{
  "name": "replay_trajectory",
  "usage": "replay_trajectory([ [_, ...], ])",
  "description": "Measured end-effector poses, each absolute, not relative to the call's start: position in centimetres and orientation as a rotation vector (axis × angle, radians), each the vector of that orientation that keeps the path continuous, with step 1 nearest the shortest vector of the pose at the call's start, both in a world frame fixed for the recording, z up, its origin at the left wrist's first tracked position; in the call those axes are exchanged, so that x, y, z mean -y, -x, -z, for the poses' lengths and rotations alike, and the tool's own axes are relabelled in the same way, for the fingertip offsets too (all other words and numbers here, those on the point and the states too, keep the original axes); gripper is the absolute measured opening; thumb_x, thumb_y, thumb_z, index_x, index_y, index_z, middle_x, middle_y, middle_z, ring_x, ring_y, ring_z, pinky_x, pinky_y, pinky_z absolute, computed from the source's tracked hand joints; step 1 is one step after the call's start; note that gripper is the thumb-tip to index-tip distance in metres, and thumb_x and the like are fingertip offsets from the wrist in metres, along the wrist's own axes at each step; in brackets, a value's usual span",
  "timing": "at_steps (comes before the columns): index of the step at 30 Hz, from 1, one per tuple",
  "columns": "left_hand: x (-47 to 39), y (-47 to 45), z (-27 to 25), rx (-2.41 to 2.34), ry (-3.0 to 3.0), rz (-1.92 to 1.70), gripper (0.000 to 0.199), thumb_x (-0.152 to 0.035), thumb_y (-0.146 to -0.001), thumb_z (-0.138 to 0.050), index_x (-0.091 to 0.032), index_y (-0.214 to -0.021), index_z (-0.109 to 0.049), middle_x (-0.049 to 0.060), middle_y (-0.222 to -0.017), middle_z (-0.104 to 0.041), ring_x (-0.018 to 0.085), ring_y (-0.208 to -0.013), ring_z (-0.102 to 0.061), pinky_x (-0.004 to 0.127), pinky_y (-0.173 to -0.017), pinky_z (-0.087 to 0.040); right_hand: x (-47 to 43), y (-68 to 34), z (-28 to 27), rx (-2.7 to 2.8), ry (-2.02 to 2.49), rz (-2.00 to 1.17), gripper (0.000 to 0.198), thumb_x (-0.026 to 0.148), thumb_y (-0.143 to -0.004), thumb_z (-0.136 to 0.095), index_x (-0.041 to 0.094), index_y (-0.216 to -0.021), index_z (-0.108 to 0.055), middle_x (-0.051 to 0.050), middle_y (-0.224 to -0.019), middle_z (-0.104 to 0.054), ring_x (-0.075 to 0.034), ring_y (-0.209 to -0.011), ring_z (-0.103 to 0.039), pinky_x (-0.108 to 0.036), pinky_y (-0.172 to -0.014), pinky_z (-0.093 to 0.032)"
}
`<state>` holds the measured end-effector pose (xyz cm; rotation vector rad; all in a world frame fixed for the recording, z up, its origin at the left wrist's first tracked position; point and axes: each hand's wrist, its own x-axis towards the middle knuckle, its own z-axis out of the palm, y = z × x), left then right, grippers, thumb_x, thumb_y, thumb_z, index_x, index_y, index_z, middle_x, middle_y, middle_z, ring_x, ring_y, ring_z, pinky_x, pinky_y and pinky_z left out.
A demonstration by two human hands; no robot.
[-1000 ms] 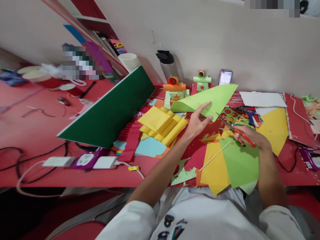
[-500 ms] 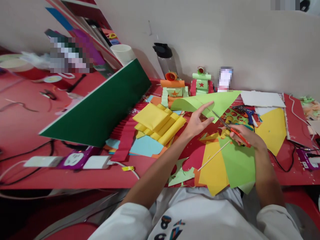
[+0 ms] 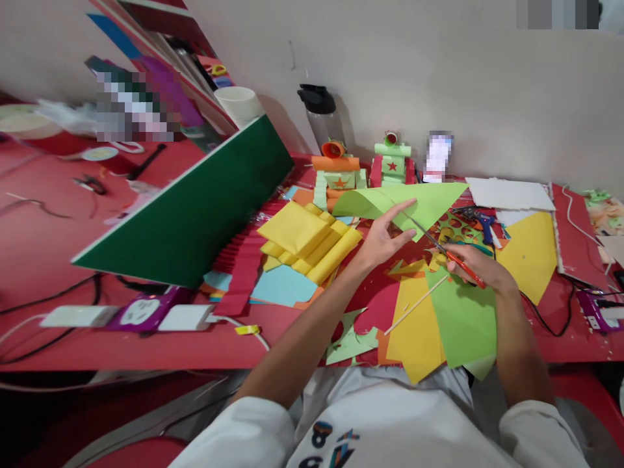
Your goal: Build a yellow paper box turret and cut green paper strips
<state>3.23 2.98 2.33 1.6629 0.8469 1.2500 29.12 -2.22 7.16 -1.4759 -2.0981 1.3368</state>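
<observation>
A sheet of light green paper [image 3: 439, 198] is raised above the cluttered table, its left side curling. My left hand [image 3: 383, 237] grips its lower edge, with the index finger and thumb stretched along it. In my right hand [image 3: 470, 263] are red-handled scissors [image 3: 467, 268], their blades pointing up and left at the paper's edge near my left fingertips. Under my hands lie yellow paper [image 3: 414, 338], green paper [image 3: 463, 318] and a thin stick [image 3: 414, 307]. Just left of my left hand sits a folded yellow paper piece [image 3: 295, 231].
Two paper models [image 3: 338, 179] stand at the back, near a bottle [image 3: 322, 117] and a phone [image 3: 437, 156]. A large green board [image 3: 195, 208] leans at left. Power strips [image 3: 141, 309] and cables lie along the front left. A blue glue gun [image 3: 486, 227] is at right.
The green sheet's upper right corner has dipped slightly. Both hands keep nearly the same place, and the view has shifted a little.
</observation>
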Motion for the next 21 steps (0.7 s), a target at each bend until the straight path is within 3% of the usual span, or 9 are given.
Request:
replay_trajectory([
  [3,-3.0,-3.2,-2.3,-0.86,-1.684,-1.226,0.075,-0.059,-0.088,-0.076,-0.028,-0.153,-0.054,0.013,-0.147,-0.064,0.01,-0.061,-0.061,0.029,-0.06,-0.055,2.3,-29.0,-7.6,2.147,1.472,-1.338,0.051,0.052,-0.095,-0.06,0.017,-0.131,-0.064,0.001,-0.075,-0.063,-0.012,-0.053,-0.052,-0.025,-0.053,-0.039],
  [6,-3.0,-3.2,-2.3,-0.86,-1.739,-1.236,0.078,-0.062,-0.088,-0.074,-0.024,-0.153,-0.054,0.013,-0.143,-0.067,0.025,-0.095,-0.074,0.04,-0.087,-0.061,2.4,-28.7,-7.9,2.168,1.473,-1.356,0.051,0.056,-0.094,-0.06,0.017,-0.127,-0.064,0.0,-0.079,-0.065,-0.012,-0.054,-0.05,-0.024,-0.052,-0.038],
  [10,-3.1,-3.2,-2.3,-0.869,-1.776,-1.274,0.08,-0.066,-0.089,-0.071,-0.021,-0.153,-0.055,0.014,-0.141,-0.069,0.035,-0.133,-0.062,0.049,-0.113,-0.05,2.4,-28.5,-8.0,2.174,1.471,-1.317,0.05,0.055,-0.094,-0.06,0.016,-0.125,-0.065,-0.001,-0.08,-0.066,-0.012,-0.056,-0.05,-0.025,-0.054,-0.038],
  [14,-3.2,-3.1,-2.4,-0.866,-1.784,-1.264,0.078,-0.064,-0.089,-0.072,-0.022,-0.152,-0.055,0.013,-0.147,-0.066,0.036,-0.141,-0.057,0.051,-0.119,-0.045,2.3,-29.0,-7.5,2.157,1.45,-1.304,0.049,0.055,-0.094,-0.061,0.018,-0.126,-0.065,0.001,-0.078,-0.063,-0.013,-0.055,-0.052,-0.025,-0.055,-0.039],
  [21,-3.2,-2.9,-2.5,-0.858,-1.82,-1.244,0.077,-0.064,-0.089,-0.072,-0.024,-0.153,-0.055,0.013,-0.16,-0.054,0.034,-0.137,-0.061,0.052,-0.12,-0.045,2.2,-29.1,-7.0,2.162,1.436,-1.284,0.042,0.058,-0.093,-0.06,0.019,-0.108,-0.066,0.004,-0.065,-0.056,-0.012,-0.049,-0.046,-0.026,-0.051,-0.037],
])
